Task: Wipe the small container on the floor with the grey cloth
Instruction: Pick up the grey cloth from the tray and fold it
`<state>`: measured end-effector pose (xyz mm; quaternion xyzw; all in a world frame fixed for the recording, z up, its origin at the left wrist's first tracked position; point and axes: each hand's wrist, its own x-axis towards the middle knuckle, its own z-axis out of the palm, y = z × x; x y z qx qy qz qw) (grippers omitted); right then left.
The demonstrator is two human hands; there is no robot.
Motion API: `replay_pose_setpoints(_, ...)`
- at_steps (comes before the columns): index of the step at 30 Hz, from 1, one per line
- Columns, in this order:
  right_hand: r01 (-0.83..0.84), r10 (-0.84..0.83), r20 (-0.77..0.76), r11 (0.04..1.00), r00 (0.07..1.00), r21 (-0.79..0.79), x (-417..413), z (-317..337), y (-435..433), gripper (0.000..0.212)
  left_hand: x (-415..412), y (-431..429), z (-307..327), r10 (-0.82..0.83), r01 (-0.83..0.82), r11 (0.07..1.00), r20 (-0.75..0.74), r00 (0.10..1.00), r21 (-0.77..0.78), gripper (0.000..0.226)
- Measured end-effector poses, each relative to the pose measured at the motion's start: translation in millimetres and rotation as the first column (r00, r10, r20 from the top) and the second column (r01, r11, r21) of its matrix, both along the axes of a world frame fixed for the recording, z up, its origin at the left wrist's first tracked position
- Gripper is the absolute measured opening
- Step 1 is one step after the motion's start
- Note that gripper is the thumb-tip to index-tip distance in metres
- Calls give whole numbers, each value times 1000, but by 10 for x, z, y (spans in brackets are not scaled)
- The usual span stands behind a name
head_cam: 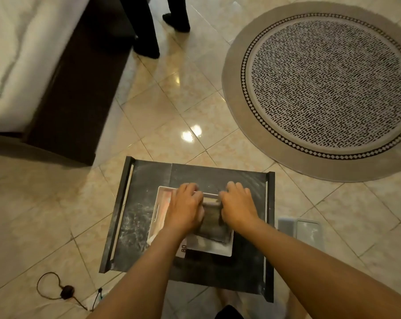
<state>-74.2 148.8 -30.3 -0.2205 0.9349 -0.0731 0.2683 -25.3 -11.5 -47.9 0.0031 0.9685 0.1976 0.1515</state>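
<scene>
Here we list: left hand and right hand, both with fingers curled down on a dark grey cloth stretched between them. We find the cloth pressed inside a small white rectangular plastic container. The container sits on a black marbled tray with raised side rails. Right of the tray lies a pale flat lid; beyond the tray, a round grey patterned rug; left of the tray, a black cord.
</scene>
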Motion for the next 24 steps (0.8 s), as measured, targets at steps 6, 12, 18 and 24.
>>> replay_pose_setpoints(6, 229, -160, 319, 954, 934, -193, -125, 529, 118, 13, -38, -25, 520, 96, -123, 982, 188, 977, 141, 8)
replay_pose_setpoints(12, 325, -182, 379, 876, 907, -357, -295, 1171, 411, 11, -249, 38, 1247, 72, -180, 942, 355, 932, 282, 13)
replay_pose_setpoints(18, 483, -266, 444, 717, 856, -502, -544, 1875, 925, 8, -383, 314, 2043, 174, -363, 719, 352, 920, 593, 15)
replay_pose_setpoints(24, 627, -207, 614, 475, 762, -618, -724, 2513, 1576, 47, -607, 957, 2634, 268, -471, 351, 396, 878, 809, 64)
